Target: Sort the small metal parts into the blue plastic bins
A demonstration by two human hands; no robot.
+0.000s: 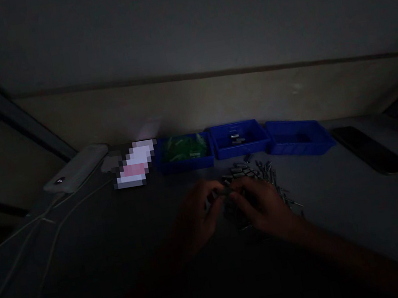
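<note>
In dim light, my left hand and my right hand meet over the table, fingertips pinched around a small part too dark to make out. Right beside and behind them lies a loose pile of small metal cylinders and pins. Behind the hands, a blue bin holds green pieces, and a middle blue bin has a few metal cylinders in it. The right blue bin shows nothing I can make out inside.
A white power strip with cables lies at the left back. Near it rests a lit, pixelated screen. At the right is a dark phone-like slab. A wall rises behind the table.
</note>
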